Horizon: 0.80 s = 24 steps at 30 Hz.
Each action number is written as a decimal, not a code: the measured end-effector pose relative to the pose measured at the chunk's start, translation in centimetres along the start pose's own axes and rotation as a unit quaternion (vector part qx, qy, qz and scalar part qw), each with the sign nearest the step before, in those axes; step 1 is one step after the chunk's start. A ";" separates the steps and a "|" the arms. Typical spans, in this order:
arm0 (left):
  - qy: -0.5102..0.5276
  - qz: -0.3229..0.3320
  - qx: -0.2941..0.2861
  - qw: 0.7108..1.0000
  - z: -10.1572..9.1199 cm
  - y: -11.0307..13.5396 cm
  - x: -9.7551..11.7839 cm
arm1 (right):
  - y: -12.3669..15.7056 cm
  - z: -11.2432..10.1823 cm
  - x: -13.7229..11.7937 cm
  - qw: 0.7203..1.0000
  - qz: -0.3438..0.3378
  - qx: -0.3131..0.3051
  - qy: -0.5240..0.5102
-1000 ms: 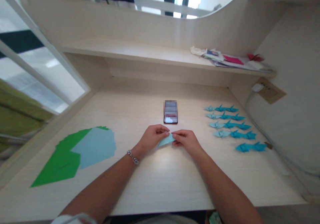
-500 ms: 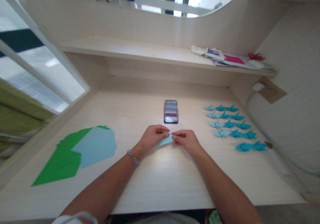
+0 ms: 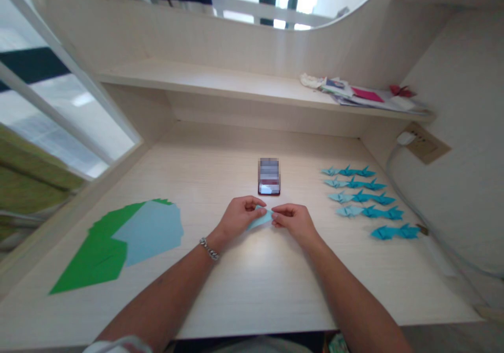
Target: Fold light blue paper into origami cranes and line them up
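My left grip (image 3: 241, 216), a bare hand with a silver chain-link bracelet (image 3: 209, 248) at the wrist, is closed in a pinch, thumb on top, on the left part of a small folded piece of light-blue paper (image 3: 260, 219); my right grip (image 3: 294, 222), also bare, pinches the same piece at its right end between thumb and fingertips, so the two hands nearly meet over it; my fingers hide part of it, and I cannot tell exactly how its creases run; it is at the middle of the pale wood-grain table (image 3: 244, 295), just on my side of a dark-edged rectangular phone (image 3: 269, 175) whose screen is blurred; to my left lies a spread of flat green paper sheets (image 3: 100, 258), partly covered by pale-blue paper sheets (image 3: 155, 232); to my right stand blue folded-paper birds (image 3: 358, 196) in five rows, four of three and the nearest of two, the leftmost bird in each row of three being paler; beyond them a white cable (image 3: 388, 163) hangs from a plug in the beige wall socket (image 3: 427, 144); on the long pale shelf (image 3: 220, 83) at the back, papers lie toward the right, a flat pink piece (image 3: 367, 95) among them.
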<state>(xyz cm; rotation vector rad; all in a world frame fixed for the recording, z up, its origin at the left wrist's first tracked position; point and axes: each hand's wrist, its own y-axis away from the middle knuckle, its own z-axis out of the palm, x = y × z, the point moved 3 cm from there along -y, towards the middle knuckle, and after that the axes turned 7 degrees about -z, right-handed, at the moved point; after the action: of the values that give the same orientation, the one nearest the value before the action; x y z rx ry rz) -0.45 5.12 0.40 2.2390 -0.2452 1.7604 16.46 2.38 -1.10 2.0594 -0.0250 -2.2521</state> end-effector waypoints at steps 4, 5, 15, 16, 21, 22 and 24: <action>-0.014 0.012 -0.005 1.000 0.1 0.0 -0.1 | 0.3 0.0 -0.6 0.999 -0.038 -0.002 0.035; -0.020 0.014 -0.010 1.000 0.2 0.1 -0.1 | 0.3 0.0 -0.8 0.998 -0.051 -0.005 0.046; -0.023 0.023 0.020 0.999 0.1 0.5 0.5 | 0.7 0.0 -1.7 0.994 -0.089 0.034 0.044; -0.031 0.027 0.018 0.999 0.2 0.6 0.6 | 0.7 0.0 -1.7 0.995 -0.087 0.034 0.045; -0.058 0.031 0.010 0.998 0.3 0.8 1.2 | 0.7 0.1 -1.6 0.994 -0.089 0.031 0.059; -0.059 0.030 0.011 0.998 0.3 0.8 1.2 | 0.8 0.1 -1.5 0.993 -0.092 0.030 0.065; -0.061 0.030 0.010 0.998 0.3 0.8 1.2 | 0.8 0.1 -1.5 0.991 -0.100 0.031 0.080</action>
<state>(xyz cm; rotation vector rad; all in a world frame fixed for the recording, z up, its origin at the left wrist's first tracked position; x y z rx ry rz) -0.14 4.34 1.64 2.3802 -0.3241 1.6637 16.57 1.74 0.49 2.3678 0.1297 -2.2092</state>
